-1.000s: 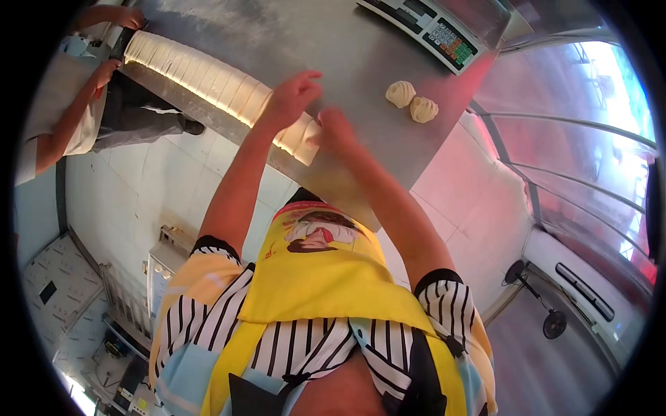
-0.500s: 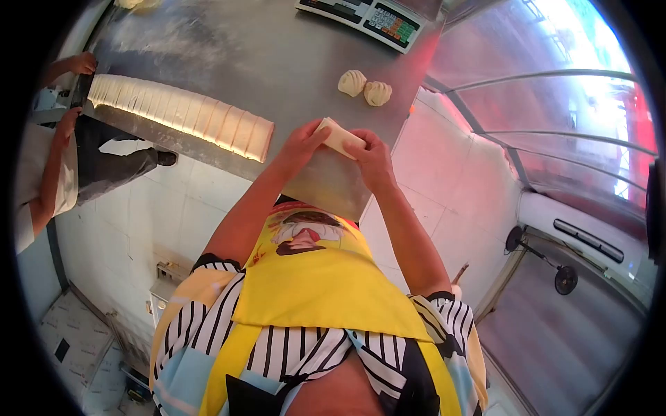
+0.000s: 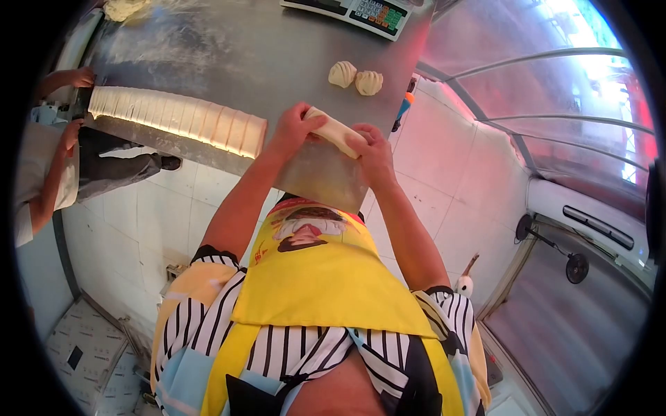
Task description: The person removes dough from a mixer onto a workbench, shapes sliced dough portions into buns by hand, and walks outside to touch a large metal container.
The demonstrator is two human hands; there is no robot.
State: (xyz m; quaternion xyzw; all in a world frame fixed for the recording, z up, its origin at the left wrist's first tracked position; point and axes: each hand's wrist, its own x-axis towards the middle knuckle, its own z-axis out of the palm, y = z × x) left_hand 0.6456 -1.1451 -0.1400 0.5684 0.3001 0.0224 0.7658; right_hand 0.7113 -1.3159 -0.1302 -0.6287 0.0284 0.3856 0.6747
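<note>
A strip of dough [image 3: 334,132] is stretched between my two hands, just above the metal table [image 3: 208,41]. My left hand [image 3: 295,130] is closed on its left end, and my right hand [image 3: 372,154] pinches the other end. Two shaped dough rolls [image 3: 355,78] sit side by side on the table beyond my hands. To the left lies a long row of cut dough [image 3: 177,119] along the table's near edge, its slices side by side.
A digital scale [image 3: 354,14] stands at the far side. Another person's hands [image 3: 75,128] are at the left end of the dough row, near a dark-handled tool. A dough lump [image 3: 125,8] lies far left. The table's right edge drops to a tiled floor [image 3: 430,180].
The dough between my hands is longer, and my hands are farther apart. The view has shifted slightly, moving the table things up and left.
</note>
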